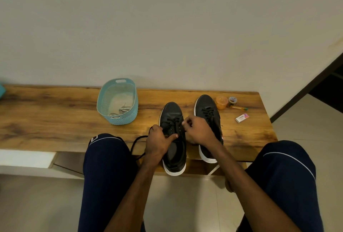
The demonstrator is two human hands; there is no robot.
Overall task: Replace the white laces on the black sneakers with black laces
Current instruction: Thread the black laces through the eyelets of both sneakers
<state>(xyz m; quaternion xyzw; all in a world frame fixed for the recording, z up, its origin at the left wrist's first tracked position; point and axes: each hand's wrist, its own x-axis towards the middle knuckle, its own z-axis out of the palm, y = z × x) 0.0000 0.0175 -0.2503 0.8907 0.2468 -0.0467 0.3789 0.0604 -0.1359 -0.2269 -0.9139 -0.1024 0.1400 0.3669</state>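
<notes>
Two black sneakers with white soles stand on a wooden table. The left sneaker (171,114) carries a black lace (138,141) through its lower eyelets; one loose end trails off to the left over the table edge. My left hand (157,140) grips that lace, with the thumb pressed against the sneaker's left side. My right hand (197,129) pinches the lace above the eyelets. The right sneaker (207,108) is laced in black and partly hidden behind my right hand. White laces (122,110) lie in a teal basket (118,119).
The wooden table (55,113) runs left to right against a pale wall. At its right end sit an orange container (221,102), a roll of tape (232,101), a pen (239,108) and an eraser (241,118). My knees in dark trousers sit below the table's front edge.
</notes>
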